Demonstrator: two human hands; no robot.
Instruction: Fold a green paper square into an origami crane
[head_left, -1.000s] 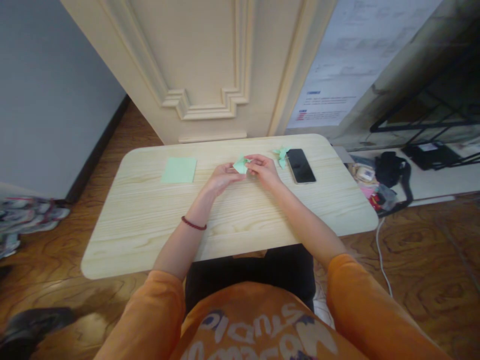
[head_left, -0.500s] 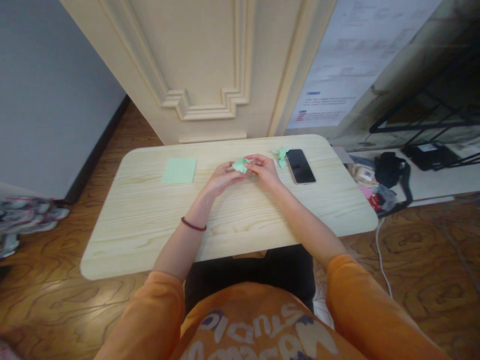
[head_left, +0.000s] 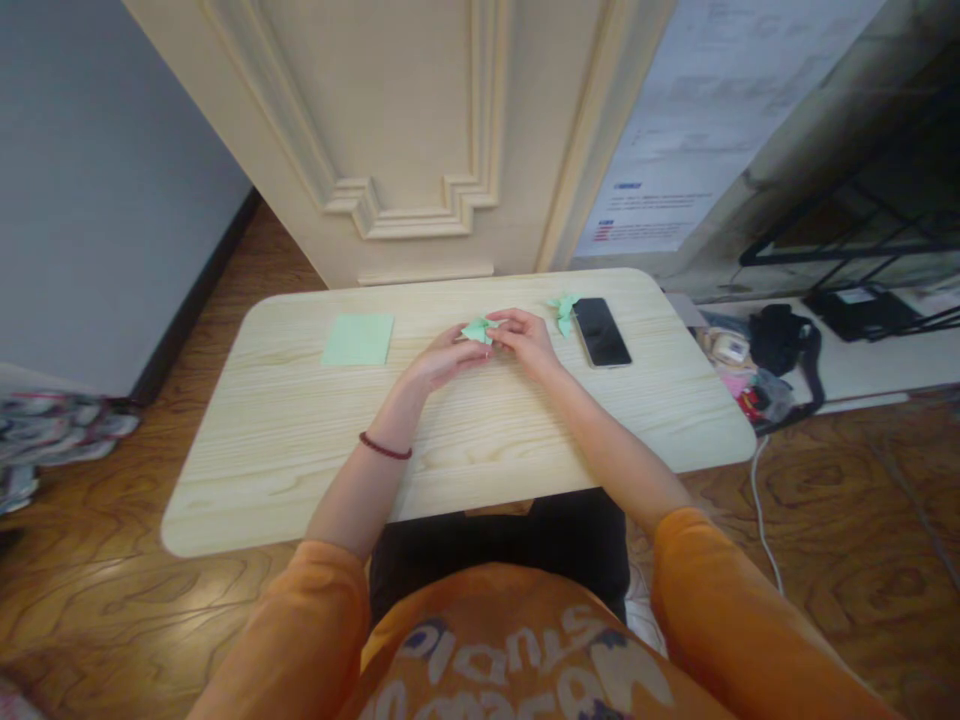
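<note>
Left grip (head_left: 448, 358): fingers and thumb closed on the folded green paper (head_left: 477, 330).
Right grip (head_left: 527, 338): pinching its right side.
Folded green paper: between both grips, above the counter (head_left: 480, 440); I log it flatter than a second ago. Refolded or turned, I can't tell; I judge it mid-handling.
Green figure (head_left: 564, 312): right of right grip, unmoved.
Green square (head_left: 358, 340): left of left grip.
Phone (head_left: 602, 333): farther right.
</note>
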